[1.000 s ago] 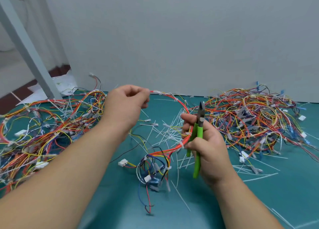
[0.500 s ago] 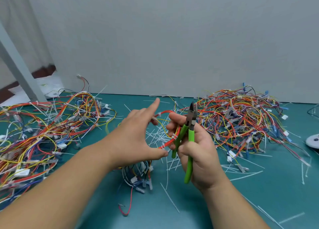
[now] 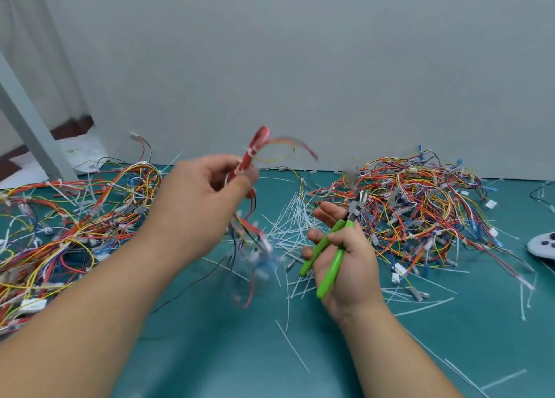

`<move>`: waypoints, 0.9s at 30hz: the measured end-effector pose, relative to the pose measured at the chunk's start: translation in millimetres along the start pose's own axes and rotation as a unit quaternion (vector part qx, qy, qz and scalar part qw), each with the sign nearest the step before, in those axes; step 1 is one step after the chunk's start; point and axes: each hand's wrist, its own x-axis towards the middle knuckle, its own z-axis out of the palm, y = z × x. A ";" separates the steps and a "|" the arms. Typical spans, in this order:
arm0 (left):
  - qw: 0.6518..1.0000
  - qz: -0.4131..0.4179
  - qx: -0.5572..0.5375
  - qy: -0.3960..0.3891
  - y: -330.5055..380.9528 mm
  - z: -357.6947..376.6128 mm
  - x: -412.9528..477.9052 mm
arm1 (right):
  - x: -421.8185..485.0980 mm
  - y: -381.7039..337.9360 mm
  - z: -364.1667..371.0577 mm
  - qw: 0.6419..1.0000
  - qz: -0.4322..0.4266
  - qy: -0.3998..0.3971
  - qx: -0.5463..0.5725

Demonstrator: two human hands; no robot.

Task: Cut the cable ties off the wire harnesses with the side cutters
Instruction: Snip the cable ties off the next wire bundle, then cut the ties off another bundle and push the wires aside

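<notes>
At the far left a grey post (image 3: pixel 27 127) slants up past some white sheets (image 3: pixel 81 154) lying beyond the counter (image 3: pixel 240 352), which is covered in teal. On the left of the counter sprawls a tangled left pile (image 3: pixel 60 217) of red, yellow, orange and blue wire harnesses, many with white ties on them. The left hand (image 3: pixel 198 199) is raised above the counter near the middle, its fingers and thumb curled round one harness (image 3: pixel 249 157); a red loop sticks up from the grip, bound by a white cable tie (image 3: pixel 251 151), and the rest hangs below the hand in a blur, so its connectors cannot be made out. Just to the right, cut ties (image 3: pixel 294 226) lie scattered as thin white strips between the two hands and nearer the viewer. The right hand (image 3: pixel 342 265) grips the side cutters (image 3: pixel 336 259) by their green handles, fingers wrapped round them, the metal head pointing up and away, apart from the harness. Behind it lies the right pile (image 3: pixel 420 211) of harnesses. At the right edge sits a white controller (image 3: pixel 543 247), with a black wire (image 3: pixel 540 190) beyond it near the grey wall (image 3: pixel 300 67).
</notes>
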 end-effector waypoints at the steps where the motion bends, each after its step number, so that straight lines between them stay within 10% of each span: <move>1: 1.000 0.006 0.000 0.018 5.9 -3.6 6.1 | -0.5 -0.1 1.2 1.000 0.010 0.009 -0.001; 18: 0.933 0.041 -0.326 0.149 119.7 59.4 88.7 | -23.0 18.7 18.2 0.989 0.112 -0.024 -0.092; 22: 0.973 0.014 -0.086 -0.213 126.8 90.4 86.9 | -23.9 22.3 18.2 0.987 0.118 -0.034 -0.102; 24: 0.922 -0.009 0.099 -0.375 110.6 92.2 77.6 | -23.9 23.6 16.6 0.986 0.132 -0.033 -0.101; 27: 0.915 -0.008 0.142 -0.377 73.3 76.4 68.8 | -21.8 20.7 15.3 0.983 0.151 -0.049 -0.089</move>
